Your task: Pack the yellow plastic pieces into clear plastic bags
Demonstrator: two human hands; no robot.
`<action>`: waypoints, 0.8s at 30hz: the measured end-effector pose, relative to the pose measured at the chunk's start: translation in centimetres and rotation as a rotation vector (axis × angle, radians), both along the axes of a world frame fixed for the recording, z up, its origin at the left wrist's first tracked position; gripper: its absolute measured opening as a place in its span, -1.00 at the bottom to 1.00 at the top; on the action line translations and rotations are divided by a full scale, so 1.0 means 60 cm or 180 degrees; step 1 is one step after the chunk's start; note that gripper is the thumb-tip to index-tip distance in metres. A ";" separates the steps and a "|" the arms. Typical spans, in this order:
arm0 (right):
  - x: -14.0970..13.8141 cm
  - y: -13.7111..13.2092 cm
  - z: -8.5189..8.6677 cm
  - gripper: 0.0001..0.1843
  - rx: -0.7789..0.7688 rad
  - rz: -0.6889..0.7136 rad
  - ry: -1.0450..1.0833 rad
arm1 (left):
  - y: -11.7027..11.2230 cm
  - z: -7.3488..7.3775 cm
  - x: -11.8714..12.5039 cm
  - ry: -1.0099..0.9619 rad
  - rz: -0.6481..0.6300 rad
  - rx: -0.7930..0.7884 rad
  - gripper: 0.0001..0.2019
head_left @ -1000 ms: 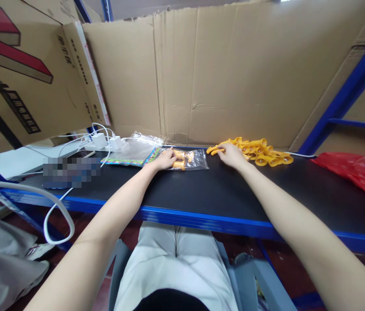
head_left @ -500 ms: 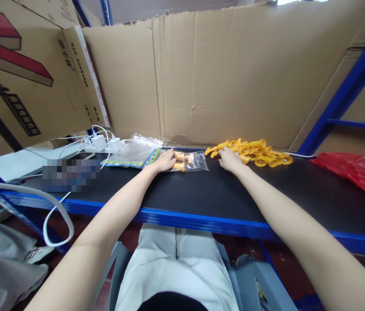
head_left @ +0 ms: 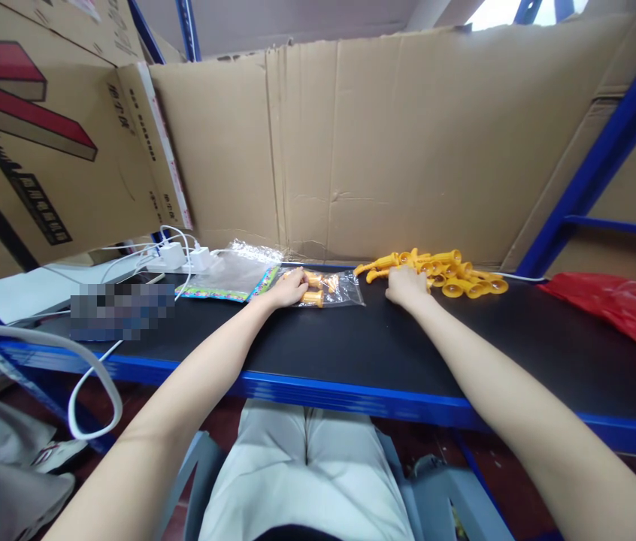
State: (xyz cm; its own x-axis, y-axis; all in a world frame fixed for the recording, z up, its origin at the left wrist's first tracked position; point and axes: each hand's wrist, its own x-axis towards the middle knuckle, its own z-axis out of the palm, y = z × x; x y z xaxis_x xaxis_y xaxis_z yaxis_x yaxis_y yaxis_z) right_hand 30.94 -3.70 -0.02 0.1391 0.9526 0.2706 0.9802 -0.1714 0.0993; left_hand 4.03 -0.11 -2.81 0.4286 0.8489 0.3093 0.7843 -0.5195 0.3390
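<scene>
My left hand [head_left: 289, 288] is closed on the near left part of a clear plastic bag [head_left: 349, 290], which lies flat on the dark shelf. Inside the bag are a few orange-yellow flared plastic pieces [head_left: 312, 298], partly covered by my fingers. At the front left of a heap of yellow plastic toy horns [head_left: 456, 269], my right hand [head_left: 407, 285] has its fingers curled in around one of them. The fingertips are hidden behind the hand. Left of my left hand lies a larger flat clear bag with a colourful printed border [head_left: 222, 291].
A red plastic bag [head_left: 616, 304] lies at the right end of the shelf [head_left: 340, 342]. White chargers [head_left: 186, 258] and cables stand at the left, beside a blurred-out object [head_left: 122, 312]. A tall cardboard sheet [head_left: 408, 150] closes off the back. A large printed carton [head_left: 70, 150] juts in from upper left.
My right hand has drawn slightly right and its fingers have curled at the heap. The left hand stays on the bag. The view has tilted up a little.
</scene>
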 end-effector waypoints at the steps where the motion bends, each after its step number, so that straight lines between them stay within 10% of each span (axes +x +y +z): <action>1: 0.001 0.000 -0.001 -0.57 0.0149 0.0050 -0.0038 | -0.001 0.001 0.000 0.0003 -0.0004 0.0002 -0.92; 10: -0.009 0.029 -0.034 -0.47 0.0709 0.1387 -0.0388 | -0.002 0.000 0.001 0.0046 0.0009 0.0020 -0.88; 24: -0.014 0.121 0.009 -0.71 -0.0211 0.0714 -0.0748 | -0.009 0.001 0.008 -0.0130 -0.0048 -0.0096 -0.85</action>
